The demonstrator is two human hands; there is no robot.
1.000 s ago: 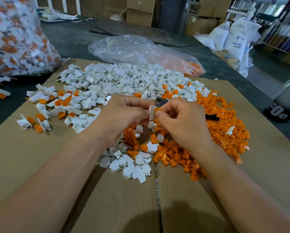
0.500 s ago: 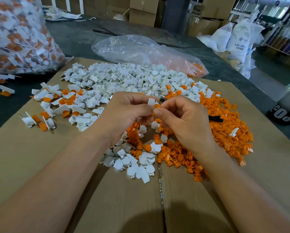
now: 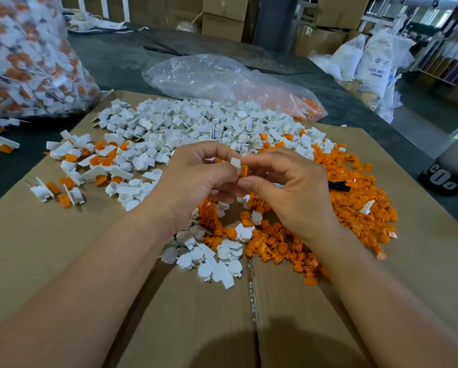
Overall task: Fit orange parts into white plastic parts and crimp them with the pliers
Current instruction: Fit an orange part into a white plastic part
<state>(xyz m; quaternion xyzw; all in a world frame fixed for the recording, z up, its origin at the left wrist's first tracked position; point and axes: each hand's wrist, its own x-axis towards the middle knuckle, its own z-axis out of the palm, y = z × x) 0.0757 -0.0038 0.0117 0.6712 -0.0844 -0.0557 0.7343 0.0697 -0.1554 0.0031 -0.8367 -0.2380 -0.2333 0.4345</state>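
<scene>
My left hand (image 3: 193, 179) pinches a small white plastic part (image 3: 235, 163) above the cardboard. Against it my right hand (image 3: 291, 187) pinches an orange part (image 3: 244, 171), the two pieces touching between my fingertips. A big heap of white parts (image 3: 196, 123) lies behind my hands and a heap of orange parts (image 3: 355, 197) spreads to the right. Fitted white-and-orange pieces (image 3: 100, 160) lie at the left. A black tool handle (image 3: 339, 186), perhaps the pliers, pokes out of the orange heap behind my right hand; the rest is hidden.
The work lies on a flattened cardboard sheet (image 3: 63, 261) with a taped seam. A full clear bag of finished pieces (image 3: 23, 57) stands at the back left, a nearly empty clear bag (image 3: 222, 78) at the back. White sacks (image 3: 371, 59) and boxes stand beyond the table.
My hands stayed together over the pile; the white part and the orange part have turned slightly between my fingertips, and the view shifted a little.
</scene>
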